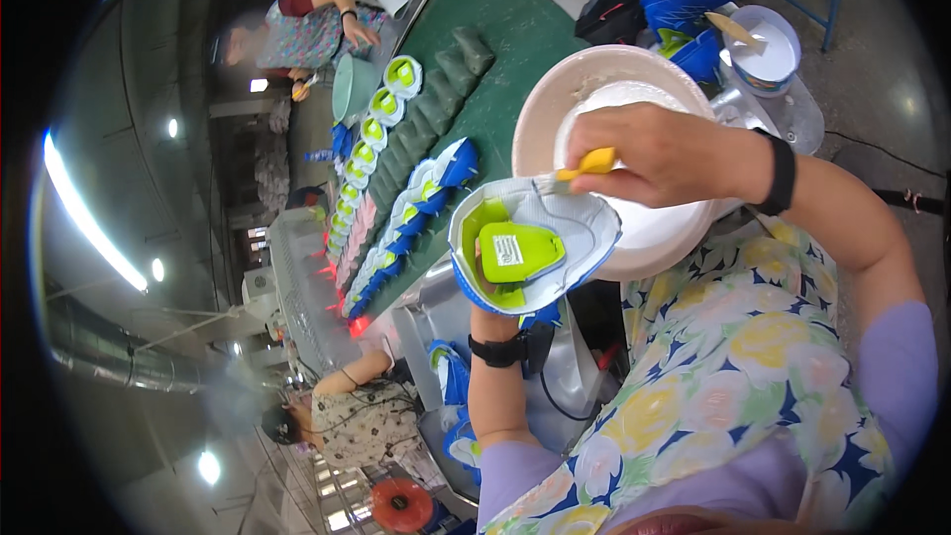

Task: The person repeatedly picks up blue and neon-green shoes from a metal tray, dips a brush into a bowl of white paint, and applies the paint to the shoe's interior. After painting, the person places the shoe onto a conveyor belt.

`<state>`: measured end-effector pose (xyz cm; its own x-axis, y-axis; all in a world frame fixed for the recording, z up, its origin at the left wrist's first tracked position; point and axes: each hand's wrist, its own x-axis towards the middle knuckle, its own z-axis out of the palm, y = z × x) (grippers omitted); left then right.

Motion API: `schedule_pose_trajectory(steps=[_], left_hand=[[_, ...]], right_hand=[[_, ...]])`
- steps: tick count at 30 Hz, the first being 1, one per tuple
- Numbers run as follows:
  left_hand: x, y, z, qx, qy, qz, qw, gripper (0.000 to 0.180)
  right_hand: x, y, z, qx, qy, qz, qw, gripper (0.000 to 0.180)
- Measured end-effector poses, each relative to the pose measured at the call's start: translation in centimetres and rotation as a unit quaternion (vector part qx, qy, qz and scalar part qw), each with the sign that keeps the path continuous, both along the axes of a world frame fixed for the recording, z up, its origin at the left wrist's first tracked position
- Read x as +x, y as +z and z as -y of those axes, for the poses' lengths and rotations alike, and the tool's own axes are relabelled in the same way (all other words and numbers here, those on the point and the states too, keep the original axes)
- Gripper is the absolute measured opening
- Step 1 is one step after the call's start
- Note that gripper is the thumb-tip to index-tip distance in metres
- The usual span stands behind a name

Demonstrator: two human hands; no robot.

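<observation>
My right hand (634, 154) is closed round the yellow handle of a small brush (584, 164). The brush's bristles touch the inner rim of a shoe upper (584, 228), white and grey inside with a blue outside. A lime-green last (520, 250) with a white label sits in the upper. From below, my left hand (488, 319) supports this piece, and most of its fingers are hidden behind it. Beneath my right hand stands a pale pink basin (540, 99) with white liquid inside, probably glue.
A green conveyor belt (525, 25) carries rows of blue-and-white uppers (404, 223), lime-lasted uppers (401, 77) and dark soles (431, 109). Right of the basin are a white bucket (788, 74) with a brush and blue shoe parts (688, 2). Two other people work across the belt and at lower left.
</observation>
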<state>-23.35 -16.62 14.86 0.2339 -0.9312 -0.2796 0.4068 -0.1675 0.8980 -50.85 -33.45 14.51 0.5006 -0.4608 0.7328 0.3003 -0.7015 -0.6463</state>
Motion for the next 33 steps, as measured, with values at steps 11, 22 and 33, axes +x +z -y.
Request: schedule_pose_trajectory(steps=[11,22,33], left_hand=[[0.7,-1.1,-0.3,0.006,-0.017,0.007,1.0,0.039],[9.4,-4.2,1.1,-0.038,0.119,0.261,0.957,0.033],[18.4,-12.2,14.5,0.039,0.111,0.136,0.984,0.044]], right_hand=[[1.5,1.6,0.7,0.032,-0.095,-0.01,0.995,0.029],[-0.2,-2.3,0.3,0.247,-0.15,-0.094,0.953,0.028],[-2.3,-6.8,-3.5,0.233,-0.12,-0.111,0.959,0.021]])
